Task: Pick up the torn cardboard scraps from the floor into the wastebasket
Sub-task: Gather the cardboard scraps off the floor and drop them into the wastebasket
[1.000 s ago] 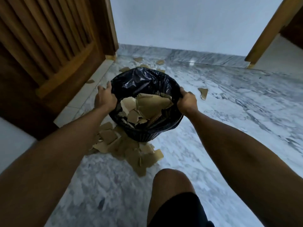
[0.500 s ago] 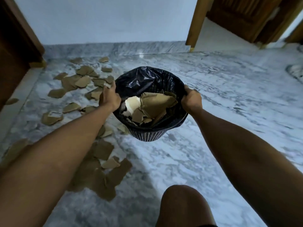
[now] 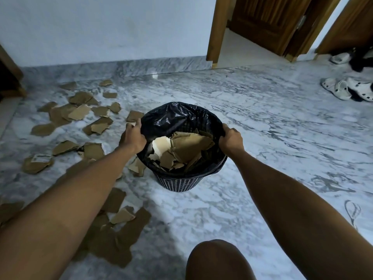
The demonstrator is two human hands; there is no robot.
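Observation:
A black mesh wastebasket (image 3: 178, 181) lined with a black bag stands on the marble floor in the middle of the view. Brown and pale cardboard scraps (image 3: 187, 148) fill its lower part. My left hand (image 3: 132, 137) grips the left side of its rim and my right hand (image 3: 231, 139) grips the right side. Several torn cardboard scraps (image 3: 78, 112) lie scattered on the floor to the left, and more cardboard pieces (image 3: 121, 235) lie near my left forearm.
A white wall with a marble skirting runs behind. A wooden door frame (image 3: 217, 31) and open doorway stand at the back right. White sandals (image 3: 347, 88) lie at the far right. My bare knee (image 3: 218, 259) is at the bottom.
The view has swung rightward, and the wastebasket, held in both hands, now sits to the right of the scattered scraps. The sandals and right doorway have come into view.

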